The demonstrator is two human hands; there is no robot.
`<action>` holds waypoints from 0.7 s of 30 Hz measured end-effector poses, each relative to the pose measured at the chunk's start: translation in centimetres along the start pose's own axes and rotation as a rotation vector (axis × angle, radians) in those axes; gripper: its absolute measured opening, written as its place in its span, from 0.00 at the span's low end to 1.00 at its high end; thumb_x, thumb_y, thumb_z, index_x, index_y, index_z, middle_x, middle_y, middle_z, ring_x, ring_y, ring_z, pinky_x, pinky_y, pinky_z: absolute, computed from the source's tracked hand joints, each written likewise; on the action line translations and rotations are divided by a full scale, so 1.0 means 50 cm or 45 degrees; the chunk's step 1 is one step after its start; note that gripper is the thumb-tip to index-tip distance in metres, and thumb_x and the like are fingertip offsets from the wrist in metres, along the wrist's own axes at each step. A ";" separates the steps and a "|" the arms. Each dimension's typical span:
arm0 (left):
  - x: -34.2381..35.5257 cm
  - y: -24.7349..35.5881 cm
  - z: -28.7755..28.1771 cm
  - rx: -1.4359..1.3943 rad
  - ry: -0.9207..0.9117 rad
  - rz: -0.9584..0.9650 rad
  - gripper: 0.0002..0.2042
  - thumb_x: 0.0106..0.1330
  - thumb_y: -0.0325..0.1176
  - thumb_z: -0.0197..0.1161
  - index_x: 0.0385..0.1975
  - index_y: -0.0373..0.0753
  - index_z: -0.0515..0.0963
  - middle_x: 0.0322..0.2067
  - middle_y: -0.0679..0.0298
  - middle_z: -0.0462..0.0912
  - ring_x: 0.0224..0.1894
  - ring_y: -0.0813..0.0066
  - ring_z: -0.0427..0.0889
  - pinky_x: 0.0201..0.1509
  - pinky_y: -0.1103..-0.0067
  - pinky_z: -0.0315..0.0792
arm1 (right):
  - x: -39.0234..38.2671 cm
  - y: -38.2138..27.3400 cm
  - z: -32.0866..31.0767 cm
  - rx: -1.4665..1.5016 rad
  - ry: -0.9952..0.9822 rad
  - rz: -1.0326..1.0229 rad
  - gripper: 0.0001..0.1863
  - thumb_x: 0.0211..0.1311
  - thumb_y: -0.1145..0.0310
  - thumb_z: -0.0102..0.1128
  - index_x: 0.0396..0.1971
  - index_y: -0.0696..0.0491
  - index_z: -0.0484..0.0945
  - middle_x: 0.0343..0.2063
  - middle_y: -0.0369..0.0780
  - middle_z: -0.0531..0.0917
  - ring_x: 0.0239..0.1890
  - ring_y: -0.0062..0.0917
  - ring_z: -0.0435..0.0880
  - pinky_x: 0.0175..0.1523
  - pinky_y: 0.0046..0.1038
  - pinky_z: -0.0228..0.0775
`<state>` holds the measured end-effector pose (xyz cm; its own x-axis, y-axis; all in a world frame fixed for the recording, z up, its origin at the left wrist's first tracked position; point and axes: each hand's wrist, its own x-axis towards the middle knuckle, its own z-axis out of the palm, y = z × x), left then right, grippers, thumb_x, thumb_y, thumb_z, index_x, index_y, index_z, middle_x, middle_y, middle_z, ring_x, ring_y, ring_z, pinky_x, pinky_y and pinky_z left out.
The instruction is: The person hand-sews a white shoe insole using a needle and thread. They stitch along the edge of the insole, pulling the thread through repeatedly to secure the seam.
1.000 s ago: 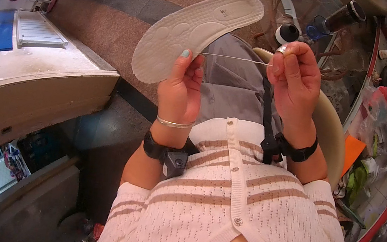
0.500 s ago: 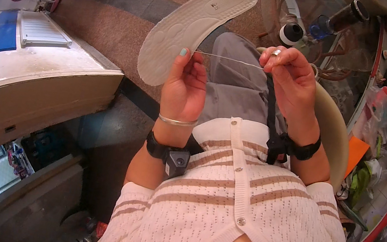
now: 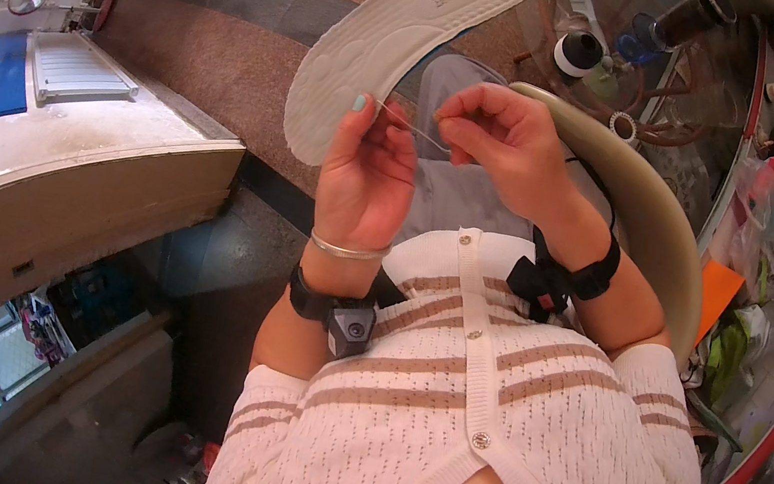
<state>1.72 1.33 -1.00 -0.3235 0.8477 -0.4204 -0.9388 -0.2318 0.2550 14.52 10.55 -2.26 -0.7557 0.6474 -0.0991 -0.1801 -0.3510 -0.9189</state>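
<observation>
A pale insole (image 3: 356,55) with a dimpled rim and blue-edged underside is held upright-slanted in my left hand (image 3: 369,163), thumb against its lower inner edge. A thin white thread (image 3: 408,125) runs from that edge toward my right hand (image 3: 508,150). My right hand is closed in a pinch at the thread, just right of my left hand; anything else between its fingertips is too small to make out. Both hands are above my lap in grey trousers (image 3: 439,200), and both wrists wear black strapped devices.
A beige curved chair edge (image 3: 661,235) is at my right, beyond it a clear table (image 3: 697,104) with a black-white cylinder (image 3: 577,54), a tumbler (image 3: 696,17) and plastic bags (image 3: 757,209). A cream counter (image 3: 90,134) stands at the left, above a speckled floor (image 3: 207,36).
My right hand has moved left and turned, closing in on my left hand, so the thread span is shorter. The insole has shifted slightly right and up.
</observation>
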 end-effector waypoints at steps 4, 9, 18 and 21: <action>0.000 0.000 -0.008 -0.056 -0.081 -0.044 0.05 0.59 0.26 0.55 0.32 0.33 0.74 0.33 0.59 0.78 0.36 0.73 0.76 0.37 0.83 0.73 | 0.004 0.001 0.007 -0.047 0.002 0.003 0.04 0.52 0.76 0.55 0.29 0.60 0.74 0.23 0.33 0.76 0.24 0.13 0.73 0.30 0.15 0.68; 0.003 0.003 -0.009 -0.055 0.008 0.019 0.06 0.58 0.27 0.56 0.33 0.33 0.74 0.32 0.58 0.78 0.36 0.73 0.76 0.37 0.84 0.73 | -0.004 0.008 -0.023 -0.040 0.051 -0.082 0.04 0.52 0.78 0.54 0.29 0.59 0.74 0.25 0.33 0.76 0.29 0.12 0.72 0.36 0.15 0.66; 0.003 0.000 -0.010 0.013 0.042 0.041 0.07 0.58 0.28 0.57 0.33 0.33 0.73 0.30 0.59 0.77 0.35 0.73 0.74 0.36 0.82 0.69 | -0.001 0.009 -0.023 -0.116 0.082 -0.142 0.04 0.51 0.78 0.55 0.28 0.59 0.75 0.25 0.33 0.77 0.29 0.11 0.72 0.36 0.14 0.66; 0.001 0.000 -0.005 0.036 0.029 0.007 0.06 0.57 0.29 0.58 0.32 0.34 0.74 0.30 0.60 0.77 0.34 0.74 0.74 0.35 0.83 0.68 | 0.005 0.018 -0.006 -0.183 0.083 -0.201 0.04 0.51 0.78 0.56 0.28 0.59 0.75 0.23 0.33 0.77 0.27 0.11 0.73 0.33 0.14 0.66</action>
<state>1.68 1.24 -1.25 -0.3313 0.8354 -0.4386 -0.9335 -0.2225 0.2813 14.36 10.58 -3.24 -0.6824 0.7303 0.0299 -0.1976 -0.1450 -0.9695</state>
